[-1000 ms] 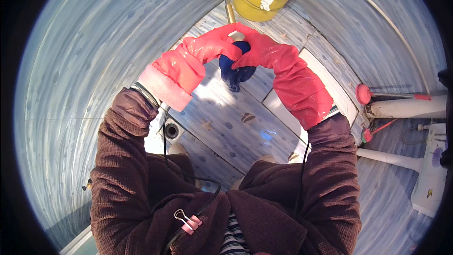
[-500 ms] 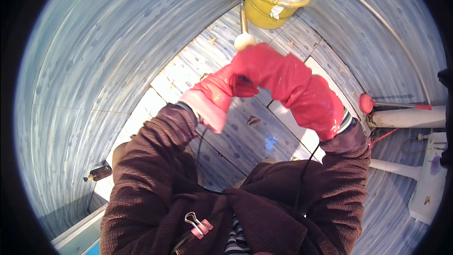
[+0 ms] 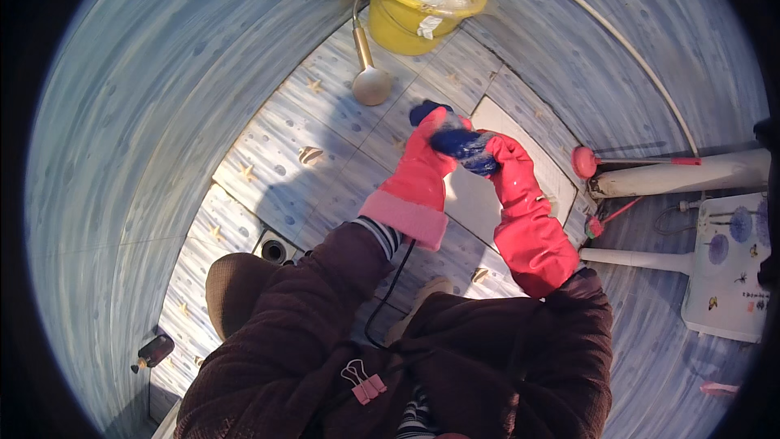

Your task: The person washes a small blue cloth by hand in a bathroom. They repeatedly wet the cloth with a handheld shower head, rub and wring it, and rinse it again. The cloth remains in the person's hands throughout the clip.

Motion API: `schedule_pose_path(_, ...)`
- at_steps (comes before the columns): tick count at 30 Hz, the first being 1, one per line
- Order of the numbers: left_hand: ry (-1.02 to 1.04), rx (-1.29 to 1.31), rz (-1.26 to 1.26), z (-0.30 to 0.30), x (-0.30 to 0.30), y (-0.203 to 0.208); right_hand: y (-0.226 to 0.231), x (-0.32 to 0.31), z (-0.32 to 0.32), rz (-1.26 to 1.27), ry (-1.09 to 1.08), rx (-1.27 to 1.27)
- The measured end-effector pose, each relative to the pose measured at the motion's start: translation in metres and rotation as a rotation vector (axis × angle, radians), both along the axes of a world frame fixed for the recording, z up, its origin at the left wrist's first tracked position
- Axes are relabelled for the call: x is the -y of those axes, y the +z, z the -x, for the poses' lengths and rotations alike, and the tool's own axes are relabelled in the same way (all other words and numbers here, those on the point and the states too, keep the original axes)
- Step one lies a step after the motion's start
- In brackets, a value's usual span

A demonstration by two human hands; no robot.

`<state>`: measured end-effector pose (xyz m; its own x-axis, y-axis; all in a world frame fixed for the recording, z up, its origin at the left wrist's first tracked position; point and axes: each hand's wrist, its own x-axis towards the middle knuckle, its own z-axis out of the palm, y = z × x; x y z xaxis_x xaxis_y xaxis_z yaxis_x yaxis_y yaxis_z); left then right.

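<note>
Both of my hands wear long rubber gloves with red sleeves and dark blue hand parts. They meet in front of me above the tiled floor. My left hand (image 3: 432, 112) points away from me, its pink-lined cuff (image 3: 404, 218) hanging loose around the striped sleeve. Only some of its blue part shows, and its fingers are blurred. Across the left glove lies my right hand (image 3: 469, 151), its blue fingers wrapped over the red rubber near the left hand, slightly smeared by motion. The right glove's red sleeve (image 3: 532, 232) is wrinkled and reaches up my forearm.
A yellow bucket (image 3: 406, 28) full of white paper stands in the far corner, beside a round-headed, long-handled tool (image 3: 371, 85). At right are a red plunger (image 3: 585, 162), white pipes (image 3: 691, 175) and a white tank (image 3: 725, 268). A dark bottle (image 3: 156, 349) and a floor drain (image 3: 274, 251) are at left.
My view has shifted, so the bucket and tool now sit further left. My hands have turned, bringing the blue glove parts into sight, with the right hand across the left glove.
</note>
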<state>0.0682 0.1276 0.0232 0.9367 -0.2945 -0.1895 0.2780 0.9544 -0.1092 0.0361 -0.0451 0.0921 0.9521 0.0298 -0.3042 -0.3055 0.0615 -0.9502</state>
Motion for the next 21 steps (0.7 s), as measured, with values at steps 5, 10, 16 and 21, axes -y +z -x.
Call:
schedule_pose_path(5,-0.035,-0.056,-0.135,0.007,0.003,0.002,-0.101,0.035,-0.044,0.208,0.254,-0.307)
schedule_pose_path(10,-0.079,-0.044,-0.482,0.014,-0.012,0.009,-0.160,0.029,-0.034,0.432,0.801,-0.086)
schedule_pose_path(16,-0.055,-0.164,-0.531,0.002,-0.005,0.002,-0.113,0.023,-0.040,-0.061,0.642,-0.292)
schedule_pose_path(21,0.163,-0.401,-0.321,-0.015,-0.011,-0.004,-0.022,-0.007,-0.009,0.495,0.041,0.369)
